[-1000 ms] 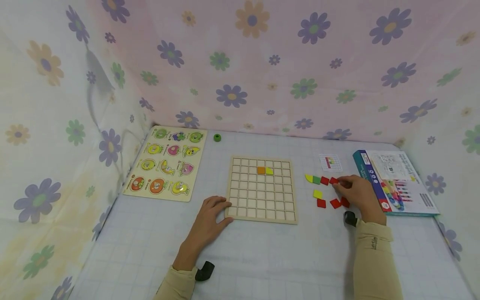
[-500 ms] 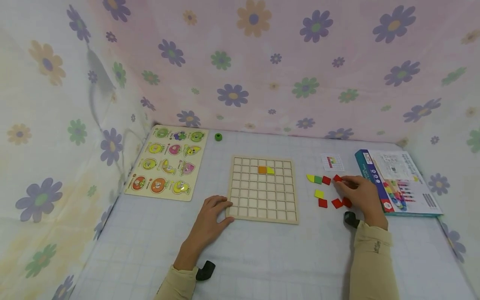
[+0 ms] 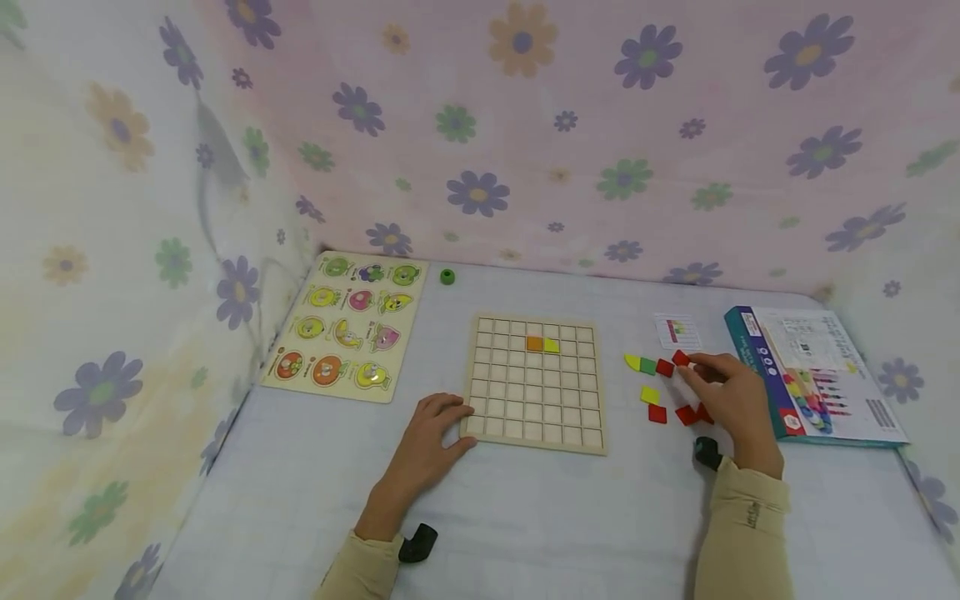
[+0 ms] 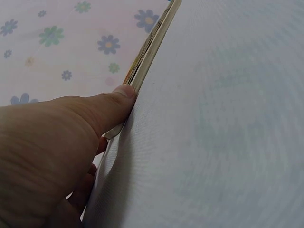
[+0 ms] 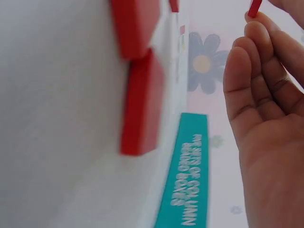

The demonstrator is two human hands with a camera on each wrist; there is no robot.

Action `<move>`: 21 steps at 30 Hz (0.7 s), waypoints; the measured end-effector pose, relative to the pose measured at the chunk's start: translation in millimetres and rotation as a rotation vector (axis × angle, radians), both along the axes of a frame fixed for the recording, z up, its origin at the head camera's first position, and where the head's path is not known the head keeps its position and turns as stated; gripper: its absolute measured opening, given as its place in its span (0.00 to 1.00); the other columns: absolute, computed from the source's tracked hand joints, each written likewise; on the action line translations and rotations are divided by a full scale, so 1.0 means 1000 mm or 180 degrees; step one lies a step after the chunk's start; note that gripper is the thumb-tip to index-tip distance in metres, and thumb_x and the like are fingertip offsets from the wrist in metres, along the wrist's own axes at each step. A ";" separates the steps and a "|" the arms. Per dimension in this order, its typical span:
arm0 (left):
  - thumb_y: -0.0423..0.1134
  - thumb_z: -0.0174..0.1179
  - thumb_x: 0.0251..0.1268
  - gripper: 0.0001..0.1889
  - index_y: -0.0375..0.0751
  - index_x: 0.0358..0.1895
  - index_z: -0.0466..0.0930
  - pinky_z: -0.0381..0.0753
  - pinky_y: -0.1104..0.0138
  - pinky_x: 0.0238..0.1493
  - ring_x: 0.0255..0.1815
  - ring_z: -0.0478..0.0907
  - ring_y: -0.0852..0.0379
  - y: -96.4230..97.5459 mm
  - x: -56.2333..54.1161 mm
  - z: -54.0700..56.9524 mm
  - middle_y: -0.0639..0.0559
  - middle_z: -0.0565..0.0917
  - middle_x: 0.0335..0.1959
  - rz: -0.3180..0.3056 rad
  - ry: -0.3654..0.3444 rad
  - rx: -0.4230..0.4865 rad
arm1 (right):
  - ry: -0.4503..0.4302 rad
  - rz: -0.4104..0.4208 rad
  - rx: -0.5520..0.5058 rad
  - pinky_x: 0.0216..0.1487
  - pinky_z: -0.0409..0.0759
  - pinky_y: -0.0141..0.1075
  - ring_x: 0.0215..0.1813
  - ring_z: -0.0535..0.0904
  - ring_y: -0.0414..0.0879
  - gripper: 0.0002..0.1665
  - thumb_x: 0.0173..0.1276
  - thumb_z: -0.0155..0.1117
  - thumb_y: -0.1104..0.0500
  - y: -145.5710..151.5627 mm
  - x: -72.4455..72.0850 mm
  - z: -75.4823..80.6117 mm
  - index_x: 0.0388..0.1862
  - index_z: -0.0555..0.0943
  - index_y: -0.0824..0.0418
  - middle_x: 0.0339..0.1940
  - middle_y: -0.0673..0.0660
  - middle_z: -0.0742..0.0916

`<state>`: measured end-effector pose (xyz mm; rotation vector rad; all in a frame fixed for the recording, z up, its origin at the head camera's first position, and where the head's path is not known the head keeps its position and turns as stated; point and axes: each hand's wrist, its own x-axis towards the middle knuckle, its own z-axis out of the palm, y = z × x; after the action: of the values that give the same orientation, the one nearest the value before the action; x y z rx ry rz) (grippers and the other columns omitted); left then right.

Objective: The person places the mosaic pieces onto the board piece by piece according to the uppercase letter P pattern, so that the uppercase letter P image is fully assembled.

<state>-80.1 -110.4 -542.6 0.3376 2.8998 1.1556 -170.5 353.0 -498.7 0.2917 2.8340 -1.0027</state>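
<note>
My right hand (image 3: 731, 400) pinches a red square tile (image 3: 681, 358) between thumb and fingertips. The right wrist view shows this red tile (image 5: 254, 8) off the tabletop. My left hand (image 3: 423, 446) rests at the near left corner of the wooden grid board (image 3: 543, 392), thumb along the near edge, fingers at the left side. On the board, an orange square (image 3: 535, 343) adjoins a yellow piece (image 3: 551, 345). Right of the board lie a yellow curved piece (image 3: 632, 362), a green square (image 3: 647, 366), a yellow square (image 3: 650, 396) and several red tiles (image 3: 657, 413).
A small pattern card (image 3: 678, 332) lies behind the loose tiles. On the right is a flat printed box (image 3: 832, 375). A fruit puzzle board (image 3: 352, 333) lies far left, with a small green bead (image 3: 447, 277) near it. Flowered cloth (image 3: 585, 150) bounds the table's back and sides.
The pinched red tile has risen slightly away from the red tile beside it. My left hand stays at the board's corner. The head view has shifted a little.
</note>
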 end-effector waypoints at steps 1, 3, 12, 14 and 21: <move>0.46 0.73 0.61 0.23 0.51 0.60 0.83 0.72 0.54 0.74 0.74 0.65 0.52 0.001 0.000 0.000 0.54 0.77 0.66 0.0008 0.0008 -0.0005 | 0.0057 0.0007 -0.0002 0.38 0.77 0.30 0.59 0.73 0.59 0.39 0.71 0.60 0.31 -0.002 0.001 0.003 0.70 0.77 0.54 0.57 0.61 0.81; 0.45 0.74 0.61 0.23 0.51 0.60 0.83 0.72 0.54 0.74 0.74 0.65 0.52 0.001 0.000 0.001 0.53 0.77 0.66 0.0023 0.0026 -0.0012 | 0.0177 0.0031 -0.0001 0.35 0.77 0.27 0.58 0.74 0.57 0.38 0.71 0.61 0.31 -0.007 0.002 0.008 0.69 0.78 0.54 0.55 0.60 0.81; 0.46 0.74 0.61 0.23 0.51 0.60 0.84 0.71 0.53 0.75 0.74 0.65 0.51 0.001 -0.001 0.003 0.53 0.77 0.65 -0.0009 0.0012 0.0009 | 0.0433 0.0169 0.0019 0.33 0.77 0.24 0.56 0.75 0.54 0.32 0.71 0.64 0.36 -0.027 0.007 0.018 0.64 0.82 0.55 0.52 0.58 0.82; 0.45 0.74 0.61 0.23 0.51 0.59 0.84 0.71 0.53 0.75 0.74 0.65 0.51 0.001 0.000 0.002 0.54 0.78 0.65 0.0004 0.0000 0.0008 | 0.0536 0.0236 0.0079 0.35 0.75 0.21 0.54 0.75 0.54 0.30 0.71 0.66 0.39 -0.031 0.006 0.019 0.63 0.83 0.56 0.50 0.58 0.83; 0.45 0.74 0.60 0.23 0.50 0.60 0.84 0.71 0.54 0.75 0.74 0.65 0.52 0.002 0.001 0.003 0.54 0.78 0.65 0.0031 -0.0002 0.0012 | 0.0865 0.0493 0.0174 0.39 0.75 0.20 0.49 0.77 0.52 0.23 0.71 0.70 0.49 -0.051 0.001 0.021 0.59 0.84 0.59 0.44 0.56 0.83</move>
<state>-78.7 -108.3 -539.9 0.3235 2.9025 1.1627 -169.4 302.2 -477.5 -0.0653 3.0694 -1.0023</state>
